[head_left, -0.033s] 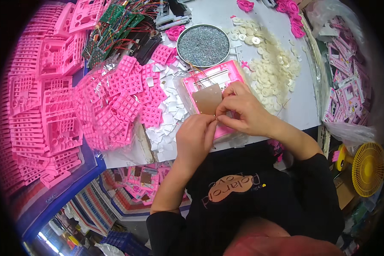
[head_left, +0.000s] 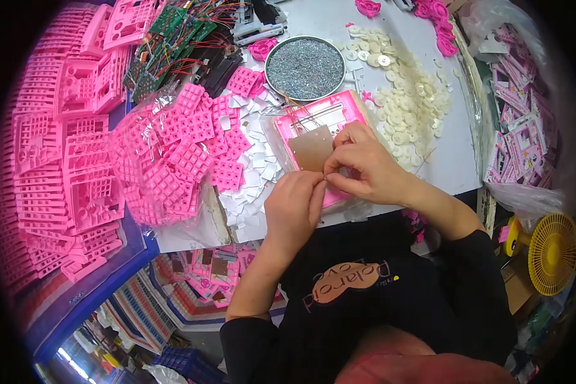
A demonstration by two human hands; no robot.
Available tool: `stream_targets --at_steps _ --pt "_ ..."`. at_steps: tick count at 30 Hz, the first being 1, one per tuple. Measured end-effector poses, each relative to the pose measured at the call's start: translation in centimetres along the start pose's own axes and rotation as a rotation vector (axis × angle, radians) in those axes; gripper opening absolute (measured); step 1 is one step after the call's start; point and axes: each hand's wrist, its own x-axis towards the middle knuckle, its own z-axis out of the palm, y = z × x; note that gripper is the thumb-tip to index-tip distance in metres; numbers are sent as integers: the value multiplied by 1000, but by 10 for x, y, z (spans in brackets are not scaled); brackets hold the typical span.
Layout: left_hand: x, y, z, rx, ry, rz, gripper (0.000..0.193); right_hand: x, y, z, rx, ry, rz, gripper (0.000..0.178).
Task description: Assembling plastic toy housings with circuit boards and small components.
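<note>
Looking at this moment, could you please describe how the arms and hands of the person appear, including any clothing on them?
Both the left hand and the right hand are bare, with no gloves. No watch shows at either wrist. The forearms are uncovered; plain black sleeves end near the elbows.

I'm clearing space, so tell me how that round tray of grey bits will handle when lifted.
The round tray is probably heavy, being full of metallic-looking grey bits. It may spill if tilted, as they lie uncovered.
</note>
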Motion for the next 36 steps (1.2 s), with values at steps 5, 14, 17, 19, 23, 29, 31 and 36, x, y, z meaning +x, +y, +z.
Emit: stream_targets --at_steps 5,14,17,19,23,29,31,36 --pt "2 -1 13 165 35 98 15 -2 1 3 -12 4 34 12" --pt "7 -17 -16 -88 -205 -41 11 -1 4 8 17 35 35 11" --pt "7 -10 -18 -184 -96 -122 9 -1 5 6 33 16 72 11" --pt "9 -9 -15 -156 -137 -85 10 -1 6 5 15 -1 84 11" --pt "9 -12 -14 -130 -184 -87 10 0 4 4 48 -30 126 11" --pt "8 -12 -10 -53 -147 2 12 -1 5 5 22 -1 63 11" --pt "7 -8 -9 -58 -144 -29 15 0 5 5 30 -4 64 11" --pt "8 -8 -13 -154 -197 -93 13 -1 6 5 20 -16 55 12"
